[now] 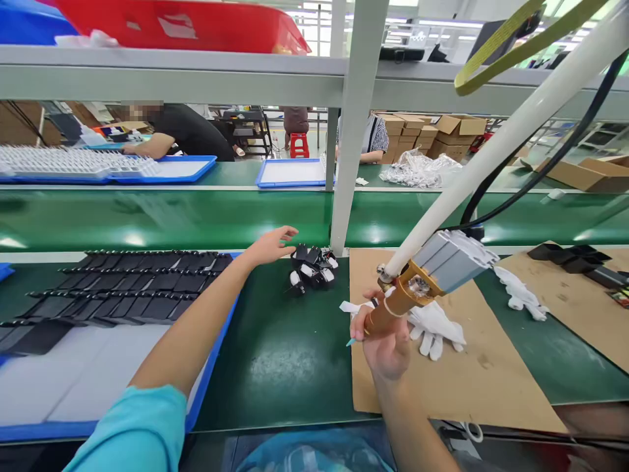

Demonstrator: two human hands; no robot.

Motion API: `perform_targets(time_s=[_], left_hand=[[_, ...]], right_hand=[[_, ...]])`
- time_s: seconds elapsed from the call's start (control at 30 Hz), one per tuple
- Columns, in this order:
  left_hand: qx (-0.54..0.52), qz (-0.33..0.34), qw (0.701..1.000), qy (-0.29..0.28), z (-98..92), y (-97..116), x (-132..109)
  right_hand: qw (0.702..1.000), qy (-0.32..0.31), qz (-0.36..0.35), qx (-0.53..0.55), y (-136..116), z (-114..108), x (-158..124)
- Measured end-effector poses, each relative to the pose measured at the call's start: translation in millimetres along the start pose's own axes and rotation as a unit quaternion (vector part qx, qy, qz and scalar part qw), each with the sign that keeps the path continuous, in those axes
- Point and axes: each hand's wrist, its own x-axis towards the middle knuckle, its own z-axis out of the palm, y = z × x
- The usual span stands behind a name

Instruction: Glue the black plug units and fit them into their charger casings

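Observation:
My left hand (271, 245) stretches forward with its fingers spread and open, just left of a small heap of black and white parts (313, 267) on the green mat. My right hand (384, 341) is wrapped around the brass-coloured handle of a hanging tool (432, 272), which has a grey block body and a white hose running up to the right. A thin pale tip sticks out below the hand. White gloves (435, 324) lie on the cardboard sheet (472, 380) just right of that hand.
A blue tray (209, 377) at left holds rows of black flat parts (128, 282). A green conveyor belt (196, 216) runs behind, past a grey post (351, 131). People sit at the far bench with blue trays and cardboard boxes.

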Motion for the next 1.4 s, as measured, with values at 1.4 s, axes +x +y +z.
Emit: perform_targets(time_s=[1.4], left_hand=[[-0.098,-0.058,0.993,-0.020,58.9,58,-223]], right_hand=[[0.999,-0.014,-0.032,-0.019,0,24,-13]])
